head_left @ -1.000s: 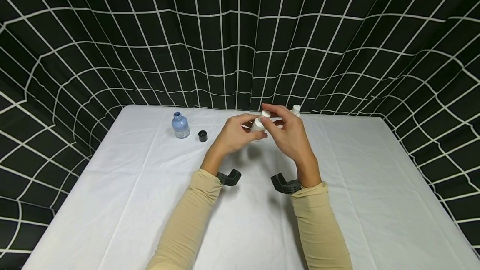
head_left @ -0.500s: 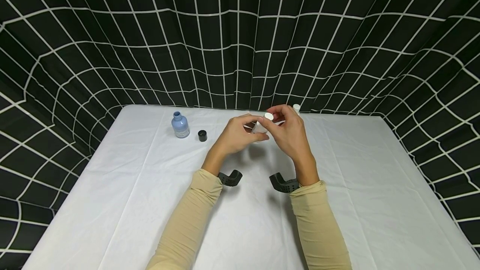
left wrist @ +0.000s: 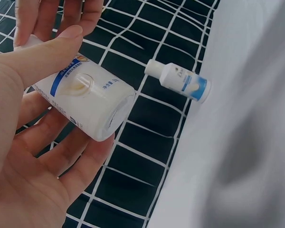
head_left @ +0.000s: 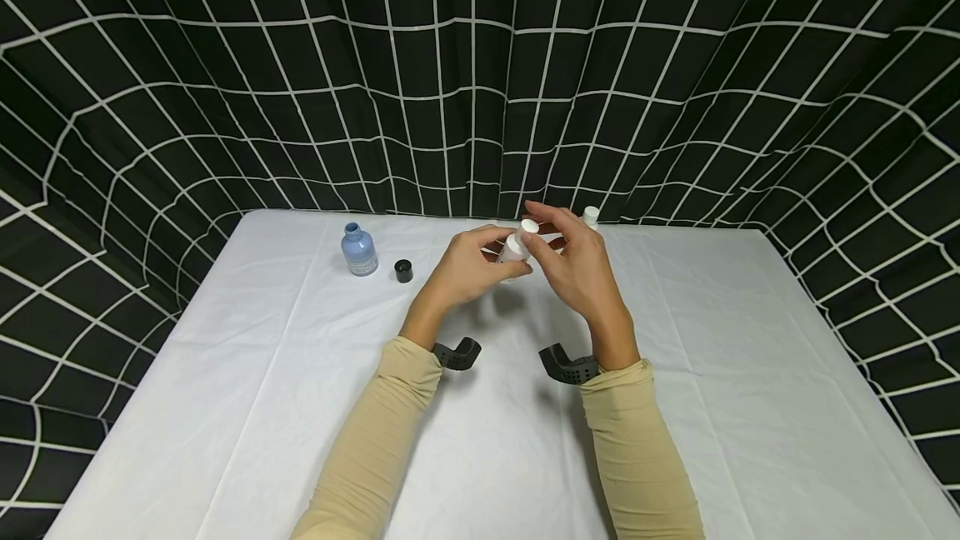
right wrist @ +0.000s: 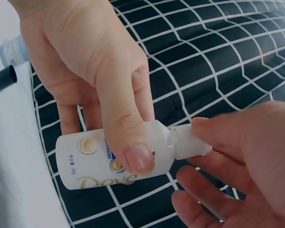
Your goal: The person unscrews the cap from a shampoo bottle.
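My left hand (head_left: 465, 269) grips a small white Dove bottle (right wrist: 85, 159) round its body, the thumb lying across the label. Held above the table, the bottle leans with its neck toward my right hand (head_left: 581, 273). Thumb and finger of that hand pinch the white cap (right wrist: 186, 142), which sits at the bottle's neck. Whether the cap is loose cannot be told. Behind the right hand a second white bottle (left wrist: 183, 81) with a blue-patterned label and white cap stands on the table, partly hidden in the head view.
On the left of the white-covered table (head_left: 247, 407) stands an uncapped blue bottle (head_left: 360, 252). Beside it lies a black cap (head_left: 403, 271). A black curtain with a white grid (head_left: 420, 65) encloses the table's back and sides.
The right fingers turned on the cap half a second ago, and now have swung back to about their earlier pose. The left hand keeps its grip on the bottle, nearly still.
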The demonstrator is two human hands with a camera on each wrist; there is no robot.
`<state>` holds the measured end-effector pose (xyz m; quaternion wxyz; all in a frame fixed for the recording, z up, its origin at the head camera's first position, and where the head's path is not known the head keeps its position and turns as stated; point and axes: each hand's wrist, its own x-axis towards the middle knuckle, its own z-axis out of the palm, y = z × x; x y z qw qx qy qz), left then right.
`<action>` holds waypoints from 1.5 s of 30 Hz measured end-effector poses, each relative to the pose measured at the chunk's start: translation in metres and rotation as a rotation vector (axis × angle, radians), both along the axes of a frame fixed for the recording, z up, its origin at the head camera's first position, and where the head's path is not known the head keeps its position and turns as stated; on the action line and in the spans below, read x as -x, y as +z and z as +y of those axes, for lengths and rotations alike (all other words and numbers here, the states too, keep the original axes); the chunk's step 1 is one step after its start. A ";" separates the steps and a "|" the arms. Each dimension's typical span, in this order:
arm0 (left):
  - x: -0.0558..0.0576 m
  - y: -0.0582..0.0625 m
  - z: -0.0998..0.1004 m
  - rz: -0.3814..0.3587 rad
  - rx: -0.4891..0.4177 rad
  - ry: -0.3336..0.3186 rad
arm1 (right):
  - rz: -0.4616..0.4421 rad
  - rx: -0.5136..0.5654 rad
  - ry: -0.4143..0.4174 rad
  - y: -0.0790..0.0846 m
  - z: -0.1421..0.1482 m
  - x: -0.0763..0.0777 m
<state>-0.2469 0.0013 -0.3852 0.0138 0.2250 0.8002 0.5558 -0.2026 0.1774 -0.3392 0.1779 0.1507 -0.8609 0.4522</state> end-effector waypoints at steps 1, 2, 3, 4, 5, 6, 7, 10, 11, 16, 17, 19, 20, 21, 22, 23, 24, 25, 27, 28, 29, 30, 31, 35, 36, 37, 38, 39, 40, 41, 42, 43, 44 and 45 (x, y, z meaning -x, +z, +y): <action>0.000 0.000 0.000 -0.002 -0.001 0.001 | -0.002 0.004 0.006 0.000 0.000 0.000; 0.000 0.000 0.000 -0.007 -0.002 0.002 | -0.003 0.006 0.008 0.000 0.000 0.000; 0.000 0.000 0.000 -0.014 -0.001 0.003 | -0.005 0.010 0.009 0.000 -0.001 0.000; 0.000 0.000 0.000 -0.018 0.004 0.004 | -0.008 0.012 0.005 0.000 -0.001 0.000; -0.001 0.000 0.000 -0.022 0.016 0.008 | -0.010 0.011 -0.001 -0.001 -0.001 0.000; -0.001 0.000 0.000 -0.027 0.027 0.010 | -0.011 0.008 -0.010 -0.001 -0.002 0.001; -0.001 0.000 0.000 -0.031 0.038 0.012 | -0.012 0.006 -0.019 -0.001 -0.002 0.001; -0.003 0.001 0.000 -0.032 0.067 0.014 | -0.032 -0.001 -0.055 -0.002 -0.002 0.002; -0.003 0.001 0.000 -0.032 0.073 0.014 | -0.042 -0.007 -0.066 -0.002 -0.002 0.002; -0.003 0.000 0.000 -0.020 0.068 0.003 | -0.100 -0.060 -0.102 -0.003 -0.001 0.003; -0.003 0.000 0.000 -0.018 0.068 0.001 | -0.105 -0.072 -0.104 -0.003 -0.001 0.003; -0.002 0.000 0.000 -0.015 0.069 0.000 | -0.106 -0.087 -0.107 -0.003 -0.001 0.003; -0.002 0.000 0.000 -0.015 0.069 0.001 | -0.102 -0.091 -0.107 -0.003 -0.001 0.002; -0.002 0.000 0.000 -0.016 0.070 0.002 | -0.097 -0.093 -0.107 -0.003 -0.001 0.002; -0.002 0.000 0.000 -0.018 0.070 0.004 | -0.092 -0.092 -0.106 -0.003 -0.001 0.002; -0.002 0.001 0.000 -0.020 0.069 0.005 | -0.085 -0.091 -0.105 -0.003 -0.001 0.002; -0.002 0.001 0.000 -0.022 0.068 0.006 | -0.081 -0.085 -0.102 -0.003 -0.002 0.002; -0.002 0.001 -0.001 -0.023 0.065 0.006 | -0.077 -0.080 -0.098 -0.002 -0.002 0.001; -0.002 0.000 -0.001 -0.024 0.062 0.007 | -0.072 -0.073 -0.087 -0.002 -0.002 0.001; -0.001 0.000 -0.001 -0.023 0.058 0.005 | -0.071 -0.072 -0.079 -0.002 -0.003 0.001; -0.001 0.000 -0.002 -0.024 0.057 0.005 | -0.070 -0.073 -0.071 -0.002 -0.003 0.001; -0.001 0.000 -0.002 -0.026 0.054 0.005 | -0.068 -0.076 -0.062 -0.002 -0.003 0.001; -0.001 0.000 -0.003 -0.030 0.051 0.004 | -0.066 -0.081 -0.054 -0.002 -0.003 0.001; 0.001 -0.001 -0.004 -0.038 0.036 0.007 | -0.047 -0.090 -0.035 -0.001 -0.003 -0.001; 0.001 0.000 -0.004 -0.041 0.027 0.008 | -0.043 -0.088 -0.036 -0.001 -0.003 -0.001; 0.001 0.000 -0.004 -0.043 0.020 0.010 | -0.039 -0.081 -0.038 0.000 -0.003 -0.002; 0.001 0.000 -0.004 -0.042 0.015 0.012 | -0.035 -0.073 -0.042 0.000 -0.003 -0.002; 0.001 0.001 -0.004 -0.042 0.011 0.015 | -0.033 -0.064 -0.046 0.001 -0.003 -0.002; 0.001 0.001 -0.005 -0.043 0.009 0.019 | -0.033 -0.056 -0.052 0.001 -0.003 -0.002; 0.001 0.001 -0.005 -0.044 0.007 0.021 | -0.029 -0.047 -0.058 0.001 -0.004 -0.002; 0.002 0.001 -0.005 -0.043 0.005 0.024 | -0.027 -0.037 -0.066 0.001 -0.004 -0.002; 0.002 0.001 -0.006 -0.039 0.006 0.028 | -0.021 -0.029 -0.074 0.001 -0.004 -0.001; 0.002 0.000 -0.006 -0.033 0.005 0.035 | -0.018 -0.020 -0.083 0.001 -0.004 -0.001; 0.003 0.000 -0.006 -0.026 0.003 0.045 | -0.012 -0.010 -0.094 0.001 -0.005 0.000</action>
